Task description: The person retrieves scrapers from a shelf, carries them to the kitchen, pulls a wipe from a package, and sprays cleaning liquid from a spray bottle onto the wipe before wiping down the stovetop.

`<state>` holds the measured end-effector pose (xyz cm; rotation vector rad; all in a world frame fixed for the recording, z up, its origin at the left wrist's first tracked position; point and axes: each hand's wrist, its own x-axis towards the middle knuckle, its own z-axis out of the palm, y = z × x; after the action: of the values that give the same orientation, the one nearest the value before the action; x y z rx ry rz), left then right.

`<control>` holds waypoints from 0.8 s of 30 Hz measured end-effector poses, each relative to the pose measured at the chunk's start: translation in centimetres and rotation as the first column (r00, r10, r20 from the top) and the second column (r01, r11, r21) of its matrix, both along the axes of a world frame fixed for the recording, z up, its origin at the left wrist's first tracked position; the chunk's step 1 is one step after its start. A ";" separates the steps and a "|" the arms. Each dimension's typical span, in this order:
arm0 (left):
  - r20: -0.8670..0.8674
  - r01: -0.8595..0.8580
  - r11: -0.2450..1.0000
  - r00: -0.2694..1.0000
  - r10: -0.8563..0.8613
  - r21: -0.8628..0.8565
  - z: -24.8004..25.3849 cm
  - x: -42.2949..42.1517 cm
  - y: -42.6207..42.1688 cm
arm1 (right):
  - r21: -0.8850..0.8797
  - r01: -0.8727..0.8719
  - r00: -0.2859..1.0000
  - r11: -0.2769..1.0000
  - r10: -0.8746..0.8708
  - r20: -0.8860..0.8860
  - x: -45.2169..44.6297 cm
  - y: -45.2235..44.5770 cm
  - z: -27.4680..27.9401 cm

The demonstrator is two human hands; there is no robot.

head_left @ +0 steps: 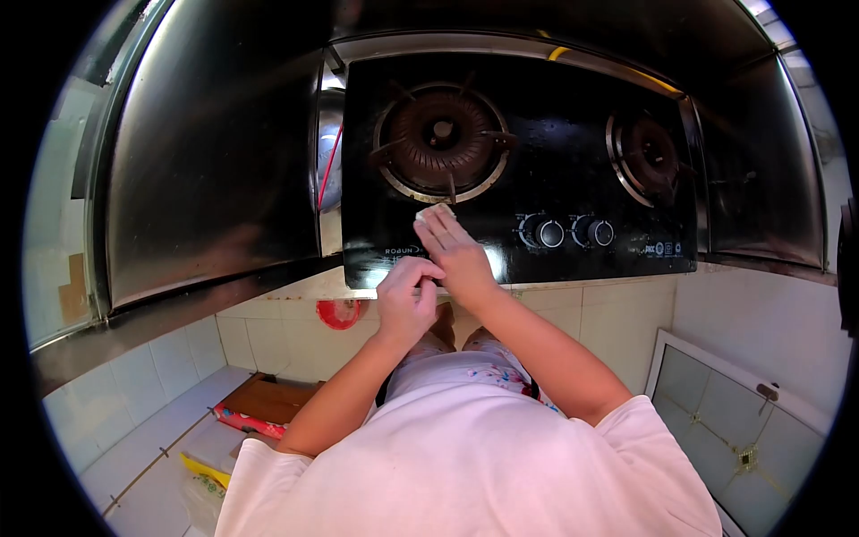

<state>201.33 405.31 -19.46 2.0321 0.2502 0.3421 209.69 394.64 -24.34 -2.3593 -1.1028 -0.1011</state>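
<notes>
Under the fingertips of my right hand [455,258] is a small white wiping cloth [435,213], pressed onto the black glass gas stove [546,179]. It lies just in front of the left burner [440,134]. The fingers of that hand are straight and held together over the cloth. My left hand [407,295] is loosely closed at the stove's front edge, its curled fingers touching the thumb side of my right hand. I see nothing in it, though its palm is hidden. Two control knobs [549,234] sit to the right of my hands.
A second burner [650,154] is at the stove's right. Dark metal panels [215,152] flank the stove. Below the counter are a red round container [339,313] on the left and a white-framed glass panel [716,412] on the right. A yellow packet [206,470] lies at lower left.
</notes>
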 end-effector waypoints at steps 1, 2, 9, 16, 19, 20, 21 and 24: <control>-0.010 -0.030 1.000 1.000 0.030 0.006 0.0 -0.1 0.1 | 0.007 -0.047 0.999 0.999 0.047 -0.004 -0.1 0.3 0.2; -0.010 -0.028 1.000 1.000 0.028 0.006 0.0 -0.1 0.2 | 0.031 -0.072 0.997 0.997 0.073 -0.011 -0.3 0.2 0.2; 0.071 0.017 1.000 0.997 -0.017 -0.004 0.4 0.6 -0.7 | 0.020 0.093 0.996 0.995 -0.093 0.010 -0.8 -2.7 -0.2; 0.082 -0.024 1.000 0.996 0.023 0.015 0.3 -0.4 -0.2 | 0.085 -0.104 0.994 0.991 0.107 -0.031 -0.9 0.0 0.0; 0.100 -0.034 0.999 0.995 0.030 0.039 0.1 -0.4 0.2 | 0.090 -0.156 0.986 0.984 0.161 -0.051 -1.1 -0.1 0.1; 0.080 -0.018 0.999 0.997 0.015 0.034 0.2 -0.4 0.1 | 0.079 -0.141 0.988 0.987 0.145 -0.047 -1.2 -0.5 0.0; 0.061 -0.001 1.000 0.998 -0.001 0.028 0.4 -0.4 0.0 | 0.068 -0.126 0.991 0.990 0.130 -0.043 -1.2 -1.0 -0.2; 0.046 0.031 0.999 0.998 -0.031 0.016 0.7 0.1 -0.8 | -0.008 0.048 0.999 0.999 -0.047 0.026 -0.7 -3.1 -0.3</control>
<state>201.46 404.49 -18.78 2.0381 0.1879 0.3724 208.96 391.55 -24.65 -2.3990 -1.0616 -0.1443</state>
